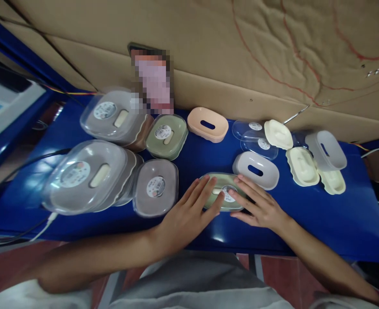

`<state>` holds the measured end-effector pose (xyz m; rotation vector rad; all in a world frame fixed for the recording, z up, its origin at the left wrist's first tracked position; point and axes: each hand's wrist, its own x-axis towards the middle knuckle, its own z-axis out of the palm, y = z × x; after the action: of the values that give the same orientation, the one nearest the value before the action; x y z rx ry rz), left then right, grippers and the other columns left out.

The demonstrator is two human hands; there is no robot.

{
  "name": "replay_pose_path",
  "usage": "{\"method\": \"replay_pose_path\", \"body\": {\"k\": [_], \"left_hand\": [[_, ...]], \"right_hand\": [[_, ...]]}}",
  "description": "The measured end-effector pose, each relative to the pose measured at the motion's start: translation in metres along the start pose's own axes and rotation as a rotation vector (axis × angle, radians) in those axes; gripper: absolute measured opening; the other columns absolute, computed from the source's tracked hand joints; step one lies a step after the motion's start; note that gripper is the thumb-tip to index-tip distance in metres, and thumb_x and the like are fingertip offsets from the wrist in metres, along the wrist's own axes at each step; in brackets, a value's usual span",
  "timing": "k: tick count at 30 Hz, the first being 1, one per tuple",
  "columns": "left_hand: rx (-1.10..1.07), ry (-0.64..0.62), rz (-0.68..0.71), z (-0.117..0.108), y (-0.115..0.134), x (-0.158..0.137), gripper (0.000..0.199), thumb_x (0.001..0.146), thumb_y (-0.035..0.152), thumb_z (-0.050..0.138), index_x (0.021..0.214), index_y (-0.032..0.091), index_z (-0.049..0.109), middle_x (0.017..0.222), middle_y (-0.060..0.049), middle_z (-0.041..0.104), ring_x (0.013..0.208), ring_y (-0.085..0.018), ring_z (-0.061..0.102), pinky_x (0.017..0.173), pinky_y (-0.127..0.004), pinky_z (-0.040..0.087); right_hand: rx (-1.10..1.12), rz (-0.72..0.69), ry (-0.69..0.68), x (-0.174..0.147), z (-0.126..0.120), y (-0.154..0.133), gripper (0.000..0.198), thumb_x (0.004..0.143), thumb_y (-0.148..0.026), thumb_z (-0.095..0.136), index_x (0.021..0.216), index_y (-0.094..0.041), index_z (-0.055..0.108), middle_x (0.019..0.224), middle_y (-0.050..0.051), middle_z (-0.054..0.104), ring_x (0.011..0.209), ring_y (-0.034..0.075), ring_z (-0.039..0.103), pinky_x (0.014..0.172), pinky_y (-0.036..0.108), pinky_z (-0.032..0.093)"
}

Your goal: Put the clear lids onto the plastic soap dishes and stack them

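L/R hnds point(187, 217) point(264, 209) palm-dn on grn box point(225, 180)

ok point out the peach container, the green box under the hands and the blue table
Peach container point(221, 125): head view, upper face, right end.
Green box point(225, 180): head view, lid's upper middle.
Blue table point(333, 221): head view, bare top.

4–5 o'clock: sage-green rounded-rectangular plastic box point(225, 179), smooth, slightly glossy | 9 o'clock: large grey rounded plastic container point(89, 195), transparent plastic cover glossy; round white label point(75, 174) paper-like | 1 o'clock: peach slotted plastic shell point(213, 116), smooth, matt | 6 o'clock: pale grey creased cloth point(189, 283) | surface point(337, 219): blue, smooth, glossy
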<state>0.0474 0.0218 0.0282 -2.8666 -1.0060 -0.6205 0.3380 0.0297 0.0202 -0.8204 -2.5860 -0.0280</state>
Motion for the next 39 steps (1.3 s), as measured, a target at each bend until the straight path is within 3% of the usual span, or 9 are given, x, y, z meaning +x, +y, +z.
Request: {"method": "replay_pose_path", "body": {"k": [8, 16, 20, 23, 30, 34, 39], "left_hand": [[0.059, -0.001, 0.024, -0.009, 0.0, -0.002, 0.04, 0.101, 0.019, 0.069, 0.14, 0.015, 0.058, 0.146, -0.025, 0.064, 0.137, -0.04, 0.066, 0.109, -0.053, 0.06], [-0.041, -0.074, -0.083, -0.012, -0.001, 0.007, 0.053, 0.097, 0.041, 0.079, 0.14, 0.017, 0.058, 0.137, -0.021, 0.067, 0.123, -0.036, 0.07, 0.099, -0.05, 0.063], [-0.114, -0.079, -0.152, -0.011, 0.004, 0.006, 0.061, 0.093, 0.033, 0.082, 0.145, 0.015, 0.054, 0.15, -0.026, 0.057, 0.138, -0.041, 0.062, 0.107, -0.058, 0.06], [-0.157, -0.052, -0.203, -0.007, 0.014, 0.003, 0.061, 0.09, 0.02, 0.081, 0.144, 0.015, 0.052, 0.16, -0.028, 0.047, 0.15, -0.042, 0.052, 0.114, -0.059, 0.056], [-0.148, 0.156, -0.315, -0.01, 0.032, 0.004, 0.047, 0.094, 0.023, 0.078, 0.134, 0.018, 0.056, 0.15, -0.022, 0.053, 0.14, -0.038, 0.058, 0.113, -0.058, 0.057], [0.018, 0.294, -0.407, -0.035, 0.01, 0.012, 0.042, 0.096, 0.029, 0.076, 0.132, 0.021, 0.056, 0.148, -0.021, 0.055, 0.139, -0.038, 0.058, 0.114, -0.058, 0.055], [0.236, 0.383, -0.68, -0.057, -0.041, 0.023, 0.051, 0.093, 0.037, 0.078, 0.134, 0.018, 0.055, 0.15, -0.024, 0.05, 0.142, -0.045, 0.052, 0.117, -0.063, 0.047]], "right_hand": [[-0.081, -0.076, -0.037, 0.004, -0.002, -0.002, 0.09, 0.095, -0.036, 0.082, 0.17, -0.012, 0.037, 0.168, 0.023, 0.047, 0.162, 0.037, 0.035, 0.127, 0.052, 0.048], [0.189, 0.05, -0.049, 0.005, 0.0, -0.001, 0.069, 0.1, -0.029, 0.072, 0.164, -0.023, 0.047, 0.159, 0.018, 0.056, 0.158, 0.035, 0.045, 0.12, 0.059, 0.054], [0.236, 0.058, -0.036, 0.007, -0.001, 0.0, 0.061, 0.099, -0.027, 0.071, 0.158, -0.021, 0.054, 0.159, 0.019, 0.056, 0.158, 0.034, 0.044, 0.122, 0.058, 0.052], [0.246, 0.048, -0.045, 0.007, -0.004, 0.0, 0.057, 0.1, -0.027, 0.069, 0.155, -0.022, 0.056, 0.161, 0.017, 0.056, 0.159, 0.032, 0.044, 0.125, 0.059, 0.049], [0.19, 0.045, -0.033, 0.009, -0.012, -0.002, 0.071, 0.103, -0.038, 0.068, 0.166, -0.02, 0.041, 0.169, 0.019, 0.047, 0.161, 0.033, 0.039, 0.127, 0.06, 0.044], [0.121, 0.144, 0.081, 0.008, -0.01, 0.003, 0.077, 0.105, -0.038, 0.066, 0.171, -0.025, 0.03, 0.168, 0.019, 0.047, 0.159, 0.034, 0.043, 0.125, 0.06, 0.046], [-0.098, 0.366, 0.101, 0.004, -0.004, 0.017, 0.065, 0.108, -0.037, 0.058, 0.168, -0.024, 0.037, 0.164, 0.019, 0.052, 0.152, 0.039, 0.05, 0.122, 0.065, 0.044]]}}
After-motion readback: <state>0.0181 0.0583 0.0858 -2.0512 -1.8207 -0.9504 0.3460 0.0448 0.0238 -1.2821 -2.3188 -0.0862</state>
